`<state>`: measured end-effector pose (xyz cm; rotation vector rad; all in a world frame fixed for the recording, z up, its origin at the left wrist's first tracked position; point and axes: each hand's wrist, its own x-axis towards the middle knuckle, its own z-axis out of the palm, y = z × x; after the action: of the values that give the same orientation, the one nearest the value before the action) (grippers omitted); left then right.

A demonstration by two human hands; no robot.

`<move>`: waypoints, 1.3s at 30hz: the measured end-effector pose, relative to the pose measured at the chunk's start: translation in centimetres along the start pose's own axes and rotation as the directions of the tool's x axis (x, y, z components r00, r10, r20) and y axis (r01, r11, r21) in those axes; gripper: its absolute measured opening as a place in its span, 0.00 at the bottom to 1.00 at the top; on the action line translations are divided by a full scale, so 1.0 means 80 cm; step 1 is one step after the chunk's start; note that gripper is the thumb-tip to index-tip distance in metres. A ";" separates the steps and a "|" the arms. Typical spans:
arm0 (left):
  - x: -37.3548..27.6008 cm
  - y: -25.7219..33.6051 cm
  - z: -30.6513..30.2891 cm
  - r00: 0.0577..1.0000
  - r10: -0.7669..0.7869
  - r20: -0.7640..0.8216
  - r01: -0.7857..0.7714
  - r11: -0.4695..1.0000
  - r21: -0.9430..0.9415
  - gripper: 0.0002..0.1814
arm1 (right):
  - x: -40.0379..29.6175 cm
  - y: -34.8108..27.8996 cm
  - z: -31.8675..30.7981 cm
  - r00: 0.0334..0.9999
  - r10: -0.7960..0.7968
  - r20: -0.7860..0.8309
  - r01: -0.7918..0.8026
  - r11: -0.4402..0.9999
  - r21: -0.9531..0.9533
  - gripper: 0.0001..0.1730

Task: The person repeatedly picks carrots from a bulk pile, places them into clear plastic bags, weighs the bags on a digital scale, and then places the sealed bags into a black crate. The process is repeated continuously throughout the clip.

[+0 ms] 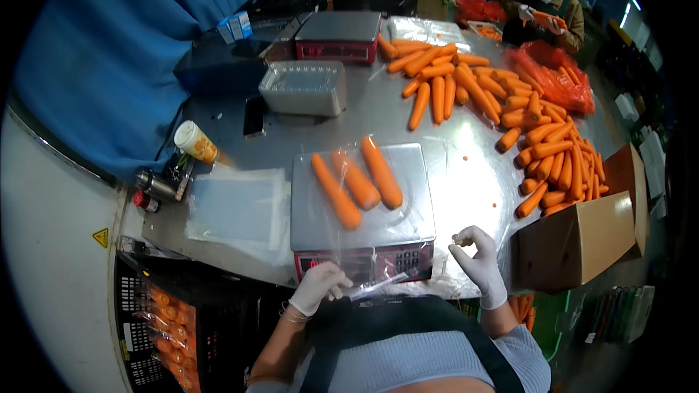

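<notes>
Three carrots (357,180) lie inside a clear plastic bag (377,275) on the steel pan of a red-bodied digital scale (363,234). The bag's mouth hangs over the scale's front, across its display and keypad. My left hand (321,287), in a white glove, pinches the bag's edge at the front left. Beyond the scale's right front corner is my gloved right hand (478,262), above the steel table (218,147). Its thumb and fingers are curled with a small gap between them, and I see nothing held there. A stack of flat clear bags (237,210) lies left of the scale.
Loose carrots (529,125) cover the table's right and far side, beside a cardboard box (573,240). A second scale (338,38), a plastic container stack (303,87), a phone (254,117) and a cup (194,141) stand further back. Across the table a person (546,5) holds carrots.
</notes>
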<state>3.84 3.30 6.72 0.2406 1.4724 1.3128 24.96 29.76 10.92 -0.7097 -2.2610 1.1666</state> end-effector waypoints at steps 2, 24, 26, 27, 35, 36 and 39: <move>-0.006 0.007 0.014 1.000 -0.019 -0.023 0.017 0.997 -0.077 0.10 | 0.000 -0.022 0.009 0.952 -0.267 0.148 0.266 0.964 0.030 0.11; -0.010 0.006 -0.021 0.863 0.436 -0.255 -0.308 0.855 0.417 0.09 | 0.030 0.023 -0.124 0.656 -0.369 -0.658 -0.072 0.838 -0.541 0.06; -0.001 0.015 -0.029 0.493 0.868 -0.050 -0.361 0.257 0.897 0.20 | 0.050 0.023 -0.075 0.932 -0.331 -0.146 0.103 0.629 -0.770 0.17; 0.002 0.031 -0.025 0.460 0.876 0.145 -0.411 0.065 0.909 0.20 | 0.060 0.031 -0.044 0.927 -0.372 -0.052 0.233 0.677 -0.698 0.19; 0.033 0.058 -0.029 0.412 0.732 0.544 -0.682 -0.148 0.716 0.02 | 0.117 0.042 0.041 0.540 -0.759 0.364 0.832 0.548 -0.089 0.07; 0.034 0.044 -0.032 0.524 0.777 0.350 -0.679 0.133 0.722 0.02 | 0.115 0.054 0.041 0.635 -0.688 0.351 0.730 0.683 0.018 0.07; 0.034 0.026 -0.015 0.777 0.619 -0.112 -0.563 0.764 0.315 0.09 | 0.104 0.054 0.058 0.889 -0.336 0.310 0.291 0.939 0.184 0.14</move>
<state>0.82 5.33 6.64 0.8300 1.8420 1.6767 16.80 34.55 6.48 -0.0814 -2.4243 1.3375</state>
